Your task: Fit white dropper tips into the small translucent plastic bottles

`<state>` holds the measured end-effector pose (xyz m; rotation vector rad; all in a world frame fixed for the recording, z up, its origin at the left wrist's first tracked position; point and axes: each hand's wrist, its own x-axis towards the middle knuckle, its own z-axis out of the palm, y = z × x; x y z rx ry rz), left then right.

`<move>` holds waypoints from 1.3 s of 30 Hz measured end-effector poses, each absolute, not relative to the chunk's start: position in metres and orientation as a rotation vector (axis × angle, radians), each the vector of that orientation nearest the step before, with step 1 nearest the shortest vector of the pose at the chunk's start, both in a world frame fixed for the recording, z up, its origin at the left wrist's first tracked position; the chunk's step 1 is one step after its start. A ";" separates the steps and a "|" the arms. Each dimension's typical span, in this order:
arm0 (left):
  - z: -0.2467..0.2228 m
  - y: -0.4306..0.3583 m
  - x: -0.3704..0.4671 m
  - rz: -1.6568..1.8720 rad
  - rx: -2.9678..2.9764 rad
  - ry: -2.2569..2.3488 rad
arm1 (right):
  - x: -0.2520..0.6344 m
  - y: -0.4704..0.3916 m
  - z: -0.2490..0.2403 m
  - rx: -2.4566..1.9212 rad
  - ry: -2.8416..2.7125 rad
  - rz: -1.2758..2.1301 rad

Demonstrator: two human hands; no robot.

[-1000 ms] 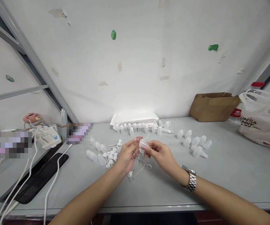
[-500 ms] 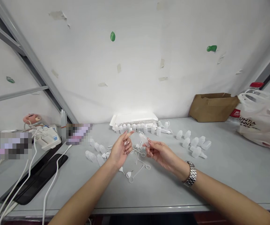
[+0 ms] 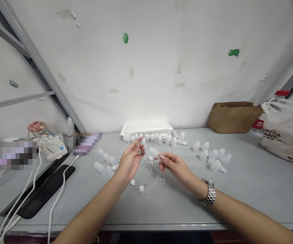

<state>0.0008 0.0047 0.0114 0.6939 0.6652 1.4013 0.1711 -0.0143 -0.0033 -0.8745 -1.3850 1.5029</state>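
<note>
Tilted in my right hand (image 3: 173, 164) is a small translucent squeeze bottle (image 3: 154, 153), pinched between thumb and fingers. A thin white strap curves up from the bottle's neck. My left hand (image 3: 131, 159) is just left of it, apart from the bottle, with fingers curled together and a small thin glint at the fingertips; what they hold is too small to name. On the table beneath lie white ring straps (image 3: 151, 167) and white needle-tip caps (image 3: 141, 188). Loose bottles (image 3: 100, 168) sit left of my left hand, partly hidden by it.
Several capped bottles (image 3: 159, 139) stand in a row before a white packet (image 3: 148, 127). More open bottles (image 3: 213, 155) are at the right. Behind are a cardboard box (image 3: 234, 118) and a plastic bag (image 3: 283, 130). Cables and a black pad (image 3: 46, 193) occupy the left side.
My left hand's fingers have drawn closer together, the index finger no longer pointing out as far. The bottle in my right hand is tilted a little differently, its strap now showing above the neck.
</note>
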 end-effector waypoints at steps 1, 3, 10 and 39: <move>0.010 0.005 0.000 1.387 0.676 0.660 | 0.171 -0.015 -0.004 -0.914 -1.421 1.417; 0.009 0.006 0.000 1.340 0.638 0.649 | 0.172 -0.018 -0.005 -0.998 -1.478 1.181; 0.011 -0.012 0.017 1.219 0.851 0.750 | 0.174 -0.023 -0.015 -1.072 -1.602 0.581; -0.013 -0.016 0.030 1.171 0.876 0.783 | 0.165 -0.030 -0.023 -1.105 -1.660 0.767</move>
